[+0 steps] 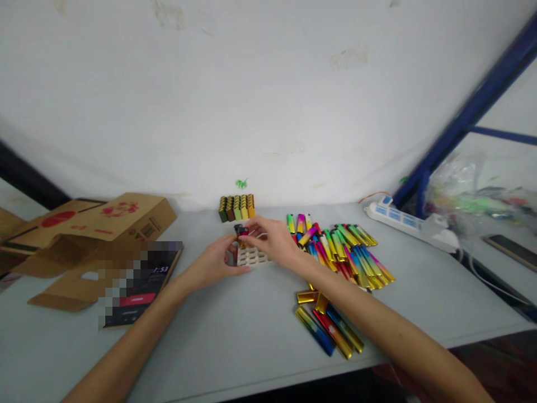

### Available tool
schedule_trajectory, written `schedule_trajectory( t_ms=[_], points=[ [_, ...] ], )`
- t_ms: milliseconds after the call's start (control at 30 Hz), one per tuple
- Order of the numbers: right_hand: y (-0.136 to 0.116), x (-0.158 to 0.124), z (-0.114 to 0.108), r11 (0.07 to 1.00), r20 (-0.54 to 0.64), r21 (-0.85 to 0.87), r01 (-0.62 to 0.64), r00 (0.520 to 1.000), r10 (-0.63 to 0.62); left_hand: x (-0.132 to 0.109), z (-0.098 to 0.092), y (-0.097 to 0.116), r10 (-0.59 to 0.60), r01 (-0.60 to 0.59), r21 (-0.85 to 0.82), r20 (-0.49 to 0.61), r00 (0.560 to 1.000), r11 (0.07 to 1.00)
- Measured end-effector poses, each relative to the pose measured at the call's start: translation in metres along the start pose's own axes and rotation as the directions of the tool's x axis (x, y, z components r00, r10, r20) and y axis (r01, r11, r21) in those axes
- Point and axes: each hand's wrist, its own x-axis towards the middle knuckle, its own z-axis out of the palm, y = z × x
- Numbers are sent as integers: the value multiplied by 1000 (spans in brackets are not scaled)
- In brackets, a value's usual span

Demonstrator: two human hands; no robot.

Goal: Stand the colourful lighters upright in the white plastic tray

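Note:
A white tray with rows of oval slots (254, 256) lies on the table between my hands. My left hand (213, 260) is curled round the tray's left side, its thumb along the front edge. My right hand (274, 242) reaches over the tray, thumb and fingers closed on a lighter (242, 232) with a dark top, which is upright at the tray's back left corner. The lighter's lower part is partly hidden by my fingers. To the right of my right hand spreads a pile of shiny multicoloured lighters (335, 249).
A block of upright lighters in rows (237, 208) stands by the wall. At the left lie an opened cardboard box (138, 218) and a tablet-like screen (145, 291). More loose lighters (329, 330) are near the front edge. A white power strip (411, 226) sits at the right.

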Motion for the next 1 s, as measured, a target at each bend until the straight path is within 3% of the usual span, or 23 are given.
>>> schedule_trajectory(
  t_ms=[233, 400, 667, 800, 1000],
  points=[
    [1, 0, -3, 980, -14, -174, 98, 995, -102, 1, 1, -4, 11, -11, 12, -27, 1000, 1000],
    [0, 2, 0, 978, -4, -181, 104, 994, -106, 0, 0, -3, -3, 4, 37, -33, 999, 999],
    [-7, 10, -11, 955, 137, -268, 125, 986, -90, 1, 0, -3, -3, 4, 19, -17, 1000, 1000],
    [-15, 9, -10, 925, 151, -347, 153, 983, -105, 2, 0, -3, -8, 9, 41, -30, 1000, 999],
    [-23, 15, -7, 888, 276, -421, 187, 959, -72, 1, 0, -3, -13, 16, 74, -43, 999, 997]
  ],
)
